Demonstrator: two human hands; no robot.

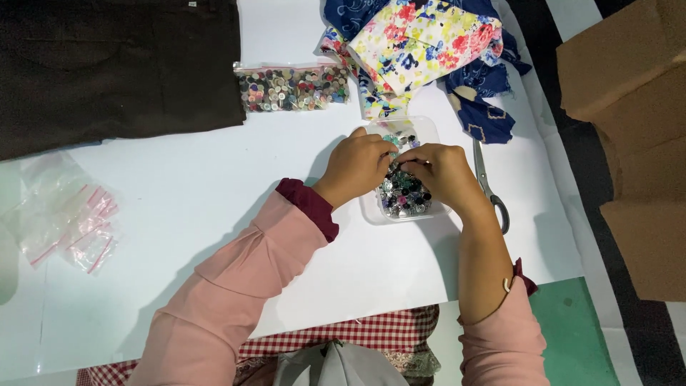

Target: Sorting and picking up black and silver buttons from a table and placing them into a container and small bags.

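Button tray [371,213]: clear plastic, rectangular, on white sheet [214,179] mid-table, right of centre. Full of mixed buttons [404,196], dark, green, silvery. Long axis runs near-to-far, tilted slightly right at the far end.

Nearest: checked red-and-white cloth [371,332] at the table edge, pink sleeves either side, green surface [572,336] off the sheet's near right corner.

Left hand [355,166] over the tray's left half, fingers curled down into the buttons, knuckles up. Appears pinched on something small at the tips; can't tell what, tips hidden. Right hand [444,171] over the right half, fingers bent inward toward the left hand, tips close to touching it. Grip contents likewise hidden. Both hands cover the tray's middle; only near end and far rim show.

Scissors [489,189] just right of the tray, lying parallel to it, handles toward the near side, blades pointing away, partly under the right wrist.

Far left, well apart: heap of small clear zip bags [68,218] with red seals.

Beyond the tray: bag of buttons [293,88], flat, long axis left-right. Floral fabric scraps [429,43], blue and yellow-pink, piled at far right, nearly touching the tray's far rim. Dark brown garment [114,68] across far left.

Right edge, off the table: brown cardboard boxes [636,143] on striped floor.
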